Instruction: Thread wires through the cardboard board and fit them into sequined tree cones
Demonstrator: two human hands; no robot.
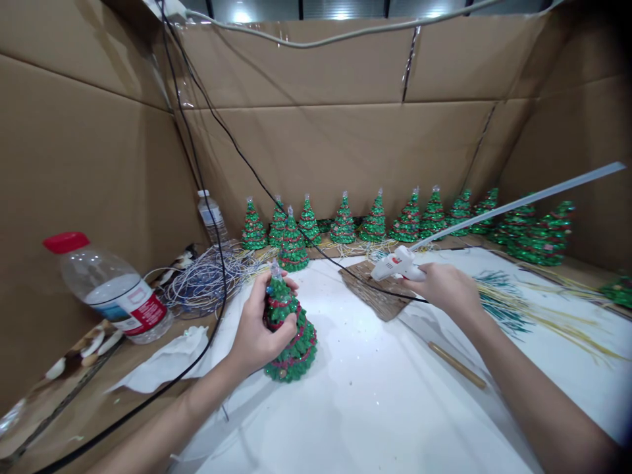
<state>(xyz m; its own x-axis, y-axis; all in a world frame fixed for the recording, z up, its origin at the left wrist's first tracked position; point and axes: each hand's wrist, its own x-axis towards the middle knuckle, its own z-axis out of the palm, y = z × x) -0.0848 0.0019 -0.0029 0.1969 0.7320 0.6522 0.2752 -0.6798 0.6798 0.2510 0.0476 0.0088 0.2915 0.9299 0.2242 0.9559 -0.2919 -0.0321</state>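
My left hand (264,326) is wrapped round the upper part of a small green Christmas tree (302,342) with red garland and a clear topper; the tree stands almost upright on the white work surface (355,401). On the right, my right hand (447,288) grips the handle of a white glue gun (395,264). A long translucent glue stick (518,206) sticks out of the gun's back, up to the right. The gun's nozzle end is over a brown, worn board (378,299), apart from the held tree.
Several finished-looking green trees (344,220) line the back cardboard wall (316,145). Tangled wires (202,283), a red-capped bottle (118,296) and white paper (165,362) lie left. A wooden stick (457,364) and yellow-green strands (538,309) are right. A black cable (224,263) crosses in front.
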